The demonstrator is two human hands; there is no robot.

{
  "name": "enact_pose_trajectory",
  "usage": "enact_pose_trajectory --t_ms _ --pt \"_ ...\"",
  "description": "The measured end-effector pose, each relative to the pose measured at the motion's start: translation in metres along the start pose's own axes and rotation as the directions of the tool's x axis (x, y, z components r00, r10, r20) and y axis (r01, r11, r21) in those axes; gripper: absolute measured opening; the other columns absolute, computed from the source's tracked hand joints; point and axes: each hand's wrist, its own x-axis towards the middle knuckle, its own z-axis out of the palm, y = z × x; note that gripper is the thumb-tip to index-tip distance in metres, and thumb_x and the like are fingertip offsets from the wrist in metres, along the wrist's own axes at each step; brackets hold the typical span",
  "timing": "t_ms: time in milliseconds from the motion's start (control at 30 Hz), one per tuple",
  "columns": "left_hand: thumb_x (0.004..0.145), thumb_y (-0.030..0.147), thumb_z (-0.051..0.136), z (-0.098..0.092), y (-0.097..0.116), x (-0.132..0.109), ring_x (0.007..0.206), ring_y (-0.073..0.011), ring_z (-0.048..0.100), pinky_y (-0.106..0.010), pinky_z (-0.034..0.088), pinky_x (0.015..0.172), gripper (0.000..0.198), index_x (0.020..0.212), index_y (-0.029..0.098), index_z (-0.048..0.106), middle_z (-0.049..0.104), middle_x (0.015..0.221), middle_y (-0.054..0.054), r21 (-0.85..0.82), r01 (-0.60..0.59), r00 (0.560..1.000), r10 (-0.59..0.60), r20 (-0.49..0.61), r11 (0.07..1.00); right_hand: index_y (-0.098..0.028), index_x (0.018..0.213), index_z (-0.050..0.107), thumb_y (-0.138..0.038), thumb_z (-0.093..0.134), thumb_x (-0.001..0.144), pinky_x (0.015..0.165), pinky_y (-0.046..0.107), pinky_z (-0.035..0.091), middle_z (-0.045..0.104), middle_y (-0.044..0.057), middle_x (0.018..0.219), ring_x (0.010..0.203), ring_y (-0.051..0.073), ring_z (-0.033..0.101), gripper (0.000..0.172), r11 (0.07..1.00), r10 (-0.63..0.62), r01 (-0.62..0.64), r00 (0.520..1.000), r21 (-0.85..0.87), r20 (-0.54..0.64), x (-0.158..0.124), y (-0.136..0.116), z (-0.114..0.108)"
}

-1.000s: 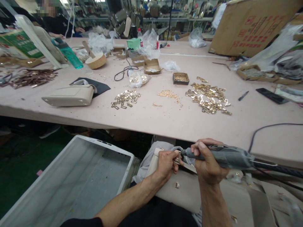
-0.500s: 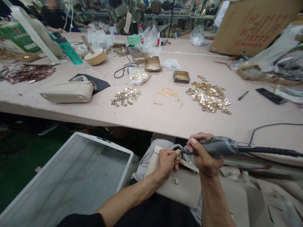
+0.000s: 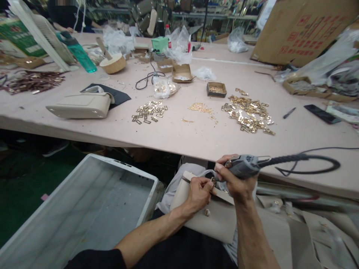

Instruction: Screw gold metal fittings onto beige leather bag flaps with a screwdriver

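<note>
A beige handbag [image 3: 213, 216] lies across my lap below the table edge. My left hand [image 3: 199, 192] is closed, pinching a small gold metal fitting [image 3: 212, 183] against the bag's top edge. My right hand [image 3: 237, 183] is wrapped round a grey corded electric screwdriver [image 3: 246, 165], whose tip points left at the fitting. The tool's black cable [image 3: 308, 164] loops out to the right over the table edge.
The pink table [image 3: 179, 138] carries piles of gold fittings [image 3: 248, 114], a second beige bag [image 3: 81, 105], small boxes, a phone [image 3: 322, 113] and a cardboard box [image 3: 300, 30]. A grey plastic crate [image 3: 84, 213] stands at my left. Another person sits at the far left.
My right hand has turned the screwdriver more upright and drawn it in toward the bag, so its cable now curls over the table edge. The left hand keeps its pinch on the fitting.
</note>
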Motion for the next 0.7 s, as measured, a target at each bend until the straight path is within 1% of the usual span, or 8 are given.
enact_pose_trajectory --t_ms 167,233,300,367,433,500,600,700 --pt "0.093 0.051 0.063 -0.004 -0.005 0.0 0.037 -0.0087 0.046 -0.021 0.03 0.037 0.044 0.077 0.011 0.071 0.067 0.064 -0.008 0.004 -0.034 0.999 0.034 0.041 0.999 -0.017 0.082 0.07 -0.018 0.087 0.069 0.046 0.025 0.044 0.065 0.003 0.078 0.057 0.012 0.055 0.022 0.998 0.019 -0.023 0.997 0.061 0.072 0.0 -0.001 -0.003" --pt "0.091 0.051 0.065 -0.002 -0.004 0.002 0.035 -0.0087 0.045 -0.02 0.031 0.035 0.044 0.075 0.01 0.07 0.066 0.061 -0.007 -0.031 -0.023 0.999 0.024 0.037 0.999 -0.018 0.081 0.069 -0.017 0.085 0.072 0.047 0.025 0.043 0.064 0.003 0.076 0.058 0.012 0.055 0.019 0.998 0.01 -0.02 0.985 0.054 0.173 0.003 -0.004 -0.009" --pt "0.089 0.05 0.067 0.0 -0.001 0.003 0.034 -0.0085 0.045 -0.02 0.031 0.033 0.043 0.074 0.01 0.07 0.065 0.06 -0.006 -0.059 -0.013 0.999 0.015 0.037 0.998 -0.018 0.084 0.069 -0.017 0.082 0.075 0.046 0.025 0.042 0.063 0.002 0.073 0.057 0.013 0.055 0.015 0.997 -0.033 0.01 0.955 0.077 0.294 0.008 -0.011 -0.018" --pt "0.088 0.049 0.067 0.001 0.001 0.003 0.034 -0.0077 0.046 -0.018 0.031 0.033 0.041 0.078 0.008 0.071 0.067 0.063 -0.007 -0.075 -0.007 1.0 0.008 0.023 0.997 -0.019 0.088 0.071 -0.019 0.077 0.078 0.046 0.027 0.042 0.062 0.002 0.07 0.054 0.014 0.054 0.012 0.982 -0.125 0.066 0.932 0.18 0.34 0.014 -0.02 -0.027" --pt "0.088 0.048 0.067 0.001 0.002 0.002 0.035 -0.0072 0.048 -0.017 0.034 0.034 0.041 0.082 0.008 0.072 0.068 0.067 -0.007 -0.098 0.0 1.0 0.0 0.002 0.995 -0.02 0.093 0.071 -0.018 0.07 0.079 0.047 0.028 0.042 0.062 0.001 0.071 0.048 0.012 0.05 0.014 0.945 -0.215 0.137 0.945 0.297 0.248 0.021 -0.03 -0.035" --pt "0.087 0.048 0.068 0.001 0.001 0.001 0.04 -0.0088 0.054 -0.017 0.043 0.039 0.041 0.084 0.007 0.073 0.068 0.066 -0.007 -0.145 0.017 1.0 -0.013 0.024 0.989 -0.019 0.092 0.07 -0.015 0.065 0.076 0.049 0.028 0.041 0.062 0.001 0.072 0.045 0.01 0.047 0.017 0.92 -0.245 0.195 0.963 0.339 0.112 0.027 -0.037 -0.042" --pt "0.083 0.045 0.072 0.001 0.0 0.0 0.051 -0.0131 0.065 -0.02 0.056 0.052 0.04 0.091 0.006 0.074 0.071 0.073 -0.01 -0.206 0.051 0.996 -0.036 0.076 0.977 -0.017 0.085 0.069 -0.014 0.066 0.071 0.049 0.027 0.04 0.061 0.001 0.07 0.045 0.01 0.047 0.015 0.921 -0.212 0.213 0.976 0.326 -0.039 0.032 -0.039 -0.05" --pt "0.081 0.043 0.073 0.003 -0.001 0.001 0.054 -0.0152 0.068 -0.022 0.059 0.055 0.04 0.092 0.005 0.074 0.072 0.075 -0.012 -0.204 0.075 0.995 -0.058 0.085 0.976 -0.017 0.081 0.067 -0.015 0.069 0.066 0.048 0.026 0.039 0.058 -0.001 0.066 0.045 0.01 0.045 0.015 0.921 -0.143 0.178 0.982 0.346 -0.126 0.031 -0.033 -0.056"
